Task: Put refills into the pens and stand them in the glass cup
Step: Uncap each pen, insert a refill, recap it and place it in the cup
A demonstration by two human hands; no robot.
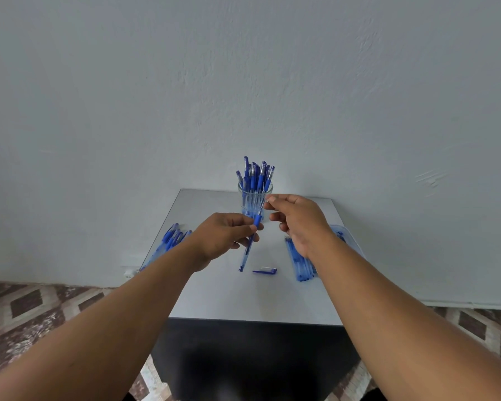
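Room: pale plaster wall, small grey table point(214, 285)
Pen: slim blue clear-plastic pen barrel point(249, 244), above the table, light, stiff, slippery; hold at rubber grip
Left hand point(226, 235): fingers pinching the barrel
Right hand point(298, 221): fingertips pinching its upper tip
Cup: clear glass cup point(255, 201), fragile, behind the hands

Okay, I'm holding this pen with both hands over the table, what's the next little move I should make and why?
Probably finish seating the tip end. Your left hand grips the pen barrel at its blue grip, and your right hand pinches the top end above it. The pen cap lies on the table, so capping likely follows, then the glass cup.
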